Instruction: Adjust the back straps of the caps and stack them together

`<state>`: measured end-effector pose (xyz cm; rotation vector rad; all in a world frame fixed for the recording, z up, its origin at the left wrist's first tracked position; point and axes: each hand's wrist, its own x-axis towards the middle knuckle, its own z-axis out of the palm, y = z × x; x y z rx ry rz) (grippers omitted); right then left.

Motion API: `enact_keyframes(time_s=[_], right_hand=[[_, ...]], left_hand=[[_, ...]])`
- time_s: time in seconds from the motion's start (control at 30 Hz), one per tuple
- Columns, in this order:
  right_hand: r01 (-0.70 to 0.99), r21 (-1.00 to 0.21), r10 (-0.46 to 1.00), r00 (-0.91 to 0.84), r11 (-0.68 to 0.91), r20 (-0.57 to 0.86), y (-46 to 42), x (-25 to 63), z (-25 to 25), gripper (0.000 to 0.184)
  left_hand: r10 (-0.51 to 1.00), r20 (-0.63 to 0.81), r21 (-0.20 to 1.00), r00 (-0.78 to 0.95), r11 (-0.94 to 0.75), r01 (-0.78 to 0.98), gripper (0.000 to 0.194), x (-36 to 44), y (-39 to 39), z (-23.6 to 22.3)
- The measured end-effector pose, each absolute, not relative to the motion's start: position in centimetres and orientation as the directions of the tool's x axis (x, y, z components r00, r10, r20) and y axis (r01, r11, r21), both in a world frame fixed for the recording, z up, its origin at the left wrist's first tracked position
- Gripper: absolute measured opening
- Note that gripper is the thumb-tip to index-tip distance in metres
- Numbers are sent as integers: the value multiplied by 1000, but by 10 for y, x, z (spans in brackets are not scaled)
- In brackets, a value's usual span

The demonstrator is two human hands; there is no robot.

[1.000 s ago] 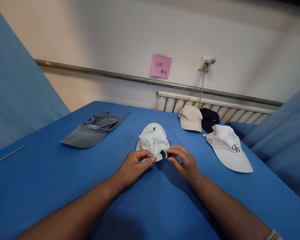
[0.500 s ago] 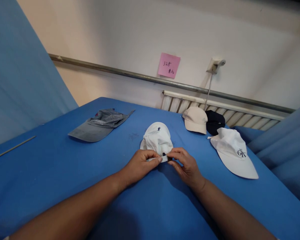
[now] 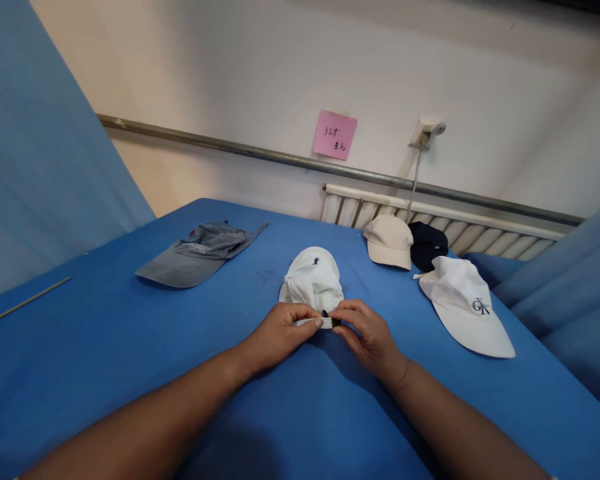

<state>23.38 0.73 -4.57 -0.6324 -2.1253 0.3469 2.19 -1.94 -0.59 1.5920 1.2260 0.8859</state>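
Observation:
A white cap [image 3: 313, 280] with a small dark logo lies on the blue table [image 3: 105, 360], its back toward me. My left hand [image 3: 275, 337] pinches the cap's white rear strap from the left. From the right, my right hand [image 3: 367, 333] pinches the same strap at its dark buckle. The fingertips of both hands nearly meet over the strap.
A flattened grey cap [image 3: 195, 257] lies at the left. A beige cap [image 3: 387, 241], a dark navy cap [image 3: 427, 243] and a white cap with a black logo [image 3: 463, 303] sit at the right. Behind are a radiator [image 3: 455, 223], a wall rail and a pink note [image 3: 335, 135].
Both hands have drawn closer together on the strap, and the strap end between them has shortened. The white cap has stayed in place.

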Motion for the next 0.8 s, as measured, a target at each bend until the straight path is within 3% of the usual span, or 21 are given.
enact_keyframes(time_s=[0.5, 0.8], right_hand=[[343, -367, 501, -525, 864, 688, 6, 232, -46, 29], [364, -240, 413, -533, 900, 738, 6, 231, -48, 31]], left_hand=[[973, -36, 924, 230, -55, 377, 26, 24, -19, -7], [973, -27, 912, 230, -70, 404, 24, 24, -19, -7]])
